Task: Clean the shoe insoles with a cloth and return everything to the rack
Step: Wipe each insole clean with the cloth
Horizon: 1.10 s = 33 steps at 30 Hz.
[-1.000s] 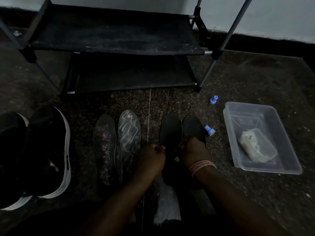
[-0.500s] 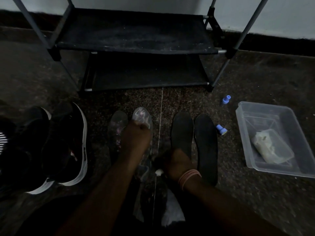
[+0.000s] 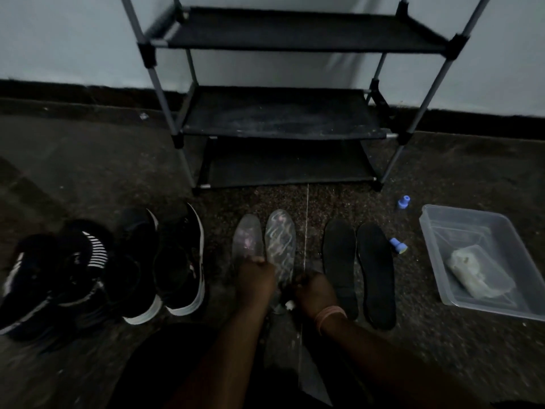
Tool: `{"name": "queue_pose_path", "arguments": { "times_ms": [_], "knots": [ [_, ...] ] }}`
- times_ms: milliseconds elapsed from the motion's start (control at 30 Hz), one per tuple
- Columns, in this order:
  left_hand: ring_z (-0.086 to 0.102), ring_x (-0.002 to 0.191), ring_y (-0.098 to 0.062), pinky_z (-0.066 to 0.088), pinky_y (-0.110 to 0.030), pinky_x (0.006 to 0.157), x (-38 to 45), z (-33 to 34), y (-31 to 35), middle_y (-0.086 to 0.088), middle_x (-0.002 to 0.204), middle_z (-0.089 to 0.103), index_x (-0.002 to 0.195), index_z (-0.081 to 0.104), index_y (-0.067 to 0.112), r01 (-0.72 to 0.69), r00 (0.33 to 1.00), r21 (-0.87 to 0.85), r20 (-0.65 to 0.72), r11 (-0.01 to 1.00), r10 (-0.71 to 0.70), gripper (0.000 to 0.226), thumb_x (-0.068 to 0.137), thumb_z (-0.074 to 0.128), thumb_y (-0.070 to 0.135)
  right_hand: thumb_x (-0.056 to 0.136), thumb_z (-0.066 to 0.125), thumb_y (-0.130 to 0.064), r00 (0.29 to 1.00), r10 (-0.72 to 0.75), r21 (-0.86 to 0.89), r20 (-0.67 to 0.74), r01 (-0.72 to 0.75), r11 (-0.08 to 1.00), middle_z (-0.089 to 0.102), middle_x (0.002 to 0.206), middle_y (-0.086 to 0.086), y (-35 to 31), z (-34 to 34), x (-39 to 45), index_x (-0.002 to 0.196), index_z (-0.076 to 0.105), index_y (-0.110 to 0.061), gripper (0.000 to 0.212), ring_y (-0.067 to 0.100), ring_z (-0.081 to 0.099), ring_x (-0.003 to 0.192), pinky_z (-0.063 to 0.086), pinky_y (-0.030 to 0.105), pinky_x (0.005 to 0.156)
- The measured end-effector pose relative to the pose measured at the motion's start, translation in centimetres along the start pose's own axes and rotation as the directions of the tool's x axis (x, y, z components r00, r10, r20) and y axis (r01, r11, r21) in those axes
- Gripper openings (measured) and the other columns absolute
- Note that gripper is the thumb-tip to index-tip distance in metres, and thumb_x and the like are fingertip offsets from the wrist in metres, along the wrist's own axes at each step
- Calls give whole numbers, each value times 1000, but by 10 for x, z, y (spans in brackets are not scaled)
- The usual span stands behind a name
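Note:
Two translucent patterned insoles [image 3: 279, 240] lie side by side on the floor in front of the black shoe rack [image 3: 283, 119]. My left hand [image 3: 255, 283] sits over their heel ends, its fingers curled on the left patterned insole [image 3: 246, 237]. My right hand [image 3: 314, 292] is curled just right of those heels, and a small white thing [image 3: 290, 304] shows under its fingers. Two black insoles [image 3: 358, 270] lie to the right, untouched. A pale cloth [image 3: 469, 273] lies in the clear plastic tub [image 3: 430, 231] at far right.
Several black shoes with white soles [image 3: 180, 261] stand in a row on the left. Two small blue caps [image 3: 403, 202] [image 3: 398, 246] lie on the floor between the black insoles and the tub. The rack's shelves are bare.
Both hands left the black insoles and moved left to the patterned pair. My left hand then slid back to their heels. The view tilted up, showing more of the rack.

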<state>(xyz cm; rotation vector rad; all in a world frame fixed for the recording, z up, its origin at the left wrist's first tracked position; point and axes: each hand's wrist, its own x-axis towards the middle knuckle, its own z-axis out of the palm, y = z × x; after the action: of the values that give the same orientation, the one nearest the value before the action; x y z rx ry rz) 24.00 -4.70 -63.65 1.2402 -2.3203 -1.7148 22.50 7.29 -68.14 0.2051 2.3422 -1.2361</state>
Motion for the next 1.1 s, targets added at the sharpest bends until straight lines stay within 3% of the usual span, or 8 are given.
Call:
{"name": "queue_pose_path", "arguments": {
  "times_ms": [100,267,400,500,633,800,1000,1100],
  "knots": [
    [65,112,-30,50,-32,95,-11,0,-16,-13,120,71,110,73,14,54,997,96,53,994,-59,27,93,52,13,73,77,-19,999,8,0,-33,-8,1000,71,61,7,-6,9,-2,68,74,-4,16,16,66,57,51,27,53],
    [67,107,-32,50,-32,92,-27,-15,-30,-17,111,73,106,74,4,95,995,-122,13,988,-94,25,92,54,7,77,73,-10,994,82,155,71,-92,984,72,70,13,-35,-9,-27,78,75,1,11,23,65,59,51,33,61],
    [68,105,-31,57,-41,87,-40,-27,-30,-17,116,71,116,70,9,215,963,-267,217,939,-159,32,96,55,29,85,74,-19,988,81,304,129,-117,945,49,42,9,-47,-46,-68,71,62,-2,25,16,38,27,25,14,33],
    [72,101,-26,58,-37,80,-67,-38,-12,-12,117,74,127,68,14,453,817,-580,573,677,-55,47,101,48,47,82,77,-23,960,15,437,281,-142,888,47,55,15,-38,-59,-93,83,68,3,28,18,31,34,21,15,34],
    [59,123,-39,44,-55,105,-95,-51,-5,-20,135,62,139,56,14,628,642,-605,758,489,115,83,89,39,79,83,77,-27,971,-37,375,236,-56,925,53,61,18,-27,-59,-126,84,69,-5,24,19,36,34,24,16,34],
    [69,99,-32,52,-47,93,-109,-52,-11,-15,110,72,118,67,8,598,669,-617,736,511,106,80,91,34,77,88,72,-18,991,-121,357,57,93,930,61,67,25,-25,-62,-149,84,67,3,23,23,47,42,34,21,38],
    [66,109,-37,49,-55,100,-92,-38,-19,-20,110,73,101,73,6,606,713,-662,698,441,68,105,69,32,98,91,64,-3,928,-369,414,-52,356,838,74,96,22,-32,-75,-168,96,70,7,13,20,69,83,56,36,77],
    [66,100,-35,51,-49,95,-86,-29,-15,-21,101,71,98,73,1,651,685,-635,728,415,40,111,72,23,97,92,62,1,853,-520,174,-53,520,836,69,110,9,-26,-64,-168,99,73,-1,13,3,63,102,48,18,97]
  ]
}}
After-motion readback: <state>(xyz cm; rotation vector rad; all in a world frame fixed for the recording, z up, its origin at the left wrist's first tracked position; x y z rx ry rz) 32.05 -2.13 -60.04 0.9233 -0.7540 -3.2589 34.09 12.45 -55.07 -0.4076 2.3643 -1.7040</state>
